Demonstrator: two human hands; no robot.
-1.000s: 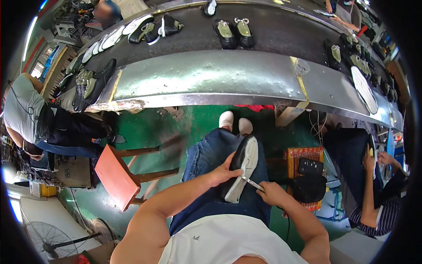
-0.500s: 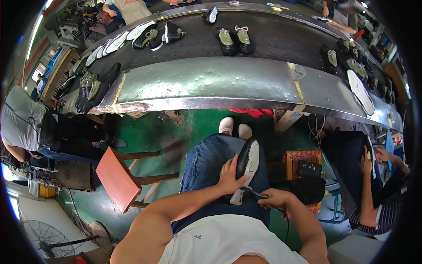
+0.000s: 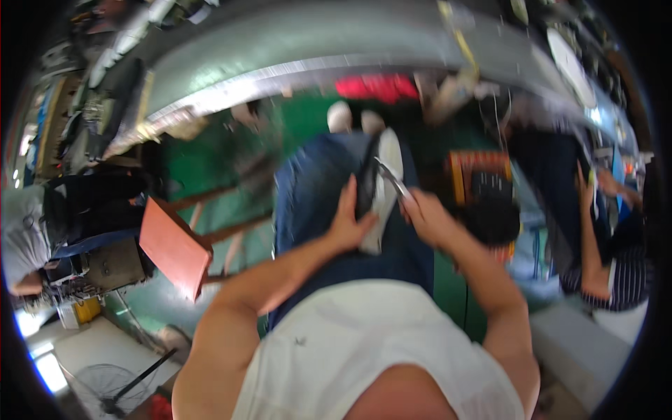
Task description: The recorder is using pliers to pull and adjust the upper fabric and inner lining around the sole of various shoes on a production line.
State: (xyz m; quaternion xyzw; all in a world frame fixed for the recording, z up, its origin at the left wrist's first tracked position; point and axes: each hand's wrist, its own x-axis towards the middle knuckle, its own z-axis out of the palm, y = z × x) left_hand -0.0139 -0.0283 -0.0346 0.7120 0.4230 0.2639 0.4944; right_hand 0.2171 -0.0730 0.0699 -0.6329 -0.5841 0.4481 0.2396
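A black shoe with a white sole (image 3: 390, 155) lies on its side along my lap, over blue jeans (image 3: 315, 182). My left hand (image 3: 348, 225) holds it from the left, the thumb reaching across toward the sole. In my right hand (image 3: 428, 218) is a slim, shiny metal hand tool (image 3: 393, 179). Its tip meets the white sole near the upper half of the shoe. Blur hides the tip's exact shape.
Ahead runs a metal-edged workbench (image 3: 280, 73) bearing shoes and a loose white sole (image 3: 568, 66). An orange stool (image 3: 173, 248) stands left, a standing fan (image 3: 112, 388) behind it. On my right are an orange-red seat (image 3: 458, 171), a black bag (image 3: 490, 217) and a seated co-worker (image 3: 595, 259).
My head view has tilted down, blurring the picture. My right hand has moved the tool up along the sole, from its near end toward the toes. My left hand still holds the shoe.
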